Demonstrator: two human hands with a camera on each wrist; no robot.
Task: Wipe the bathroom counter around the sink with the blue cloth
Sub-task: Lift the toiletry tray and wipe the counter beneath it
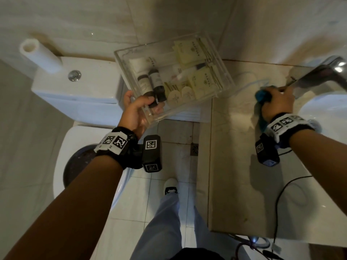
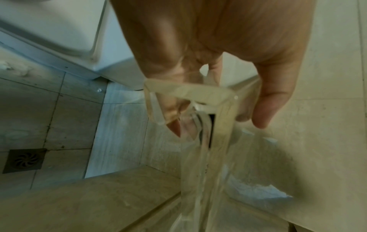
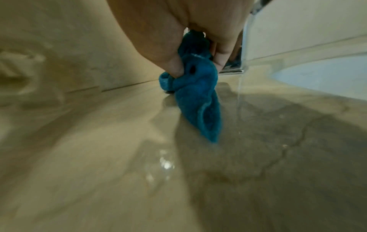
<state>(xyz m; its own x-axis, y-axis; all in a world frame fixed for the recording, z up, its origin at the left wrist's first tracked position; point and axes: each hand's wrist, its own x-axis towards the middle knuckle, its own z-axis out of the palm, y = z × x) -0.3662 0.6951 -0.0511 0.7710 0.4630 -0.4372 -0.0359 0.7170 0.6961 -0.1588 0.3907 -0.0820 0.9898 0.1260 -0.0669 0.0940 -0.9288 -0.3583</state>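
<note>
Blue cloth (image 3: 195,87) is fuzzy terry, bunched into a long wad, clamped in the right hand (image 1: 277,102) and lying on the beige stone counter (image 1: 234,166) just left of the sink (image 1: 323,109), beside the tap base. Its long axis runs from the fist back toward the wrist, tail trailing on the counter. Left hand (image 1: 137,111) grips a corner of the clear tray (image 1: 120,59) (toiletries inside), held over the toilet, well apart from the right.
</note>
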